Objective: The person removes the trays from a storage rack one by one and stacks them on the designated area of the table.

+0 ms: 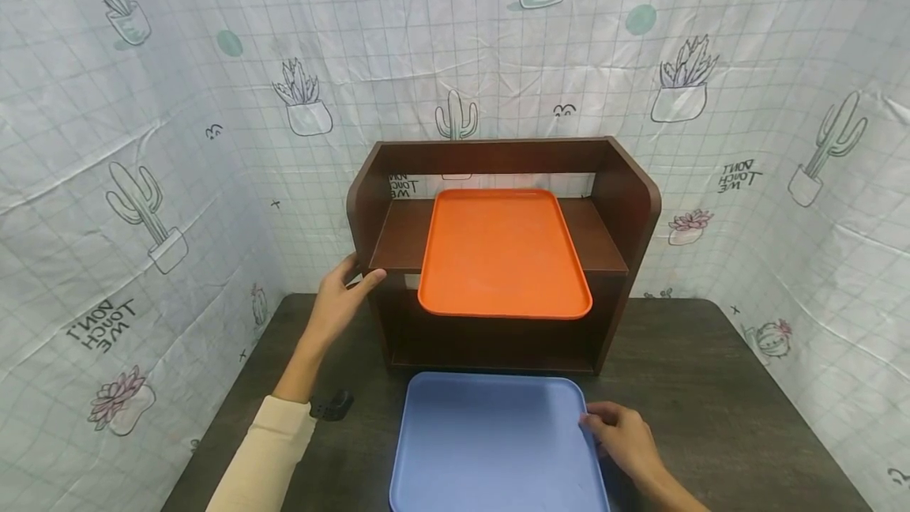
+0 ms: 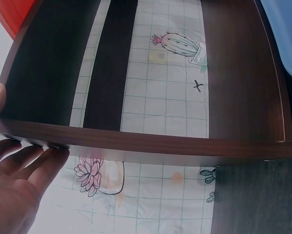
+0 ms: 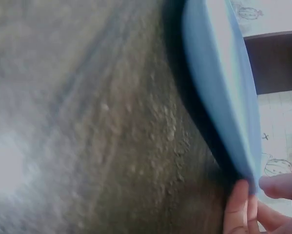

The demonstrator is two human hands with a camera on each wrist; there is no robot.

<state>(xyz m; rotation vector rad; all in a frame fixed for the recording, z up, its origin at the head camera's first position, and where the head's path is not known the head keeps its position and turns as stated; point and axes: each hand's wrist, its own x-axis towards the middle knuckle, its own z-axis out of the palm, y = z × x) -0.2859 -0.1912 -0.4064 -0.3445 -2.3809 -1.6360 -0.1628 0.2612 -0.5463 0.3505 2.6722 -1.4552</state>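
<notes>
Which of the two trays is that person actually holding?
The blue tray, in front of the brown shelf: the right hand pinches its edge. The orange tray rests on the shelf, with neither hand on it.

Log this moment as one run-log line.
left hand: grips brown shelf, left side | right hand: pinches blue tray, right edge | orange tray: on upper level, overhanging front

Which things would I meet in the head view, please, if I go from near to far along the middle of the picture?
Blue tray → brown shelf unit → patterned cloth behind it.
</notes>
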